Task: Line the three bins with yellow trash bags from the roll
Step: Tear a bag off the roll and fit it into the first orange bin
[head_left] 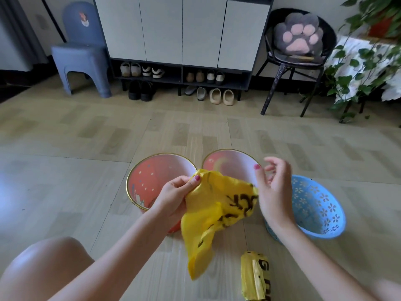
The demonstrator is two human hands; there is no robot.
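I log the bag (219,205) as yellow with black print. The roll (255,276) is yellow with black lettering. Two bins (149,181) (230,164) are orange with small pale dots and gold rims. The third bin (319,205) is light blue with flower-shaped cut-outs. Fingernails on both hands are dark pink.

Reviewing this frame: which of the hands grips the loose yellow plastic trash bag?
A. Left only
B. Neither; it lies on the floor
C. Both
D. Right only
A: the left hand grips the loose yellow plastic trash bag at its upper edge, while the right hand hangs beside it with fingers loosely spread, holding nothing.
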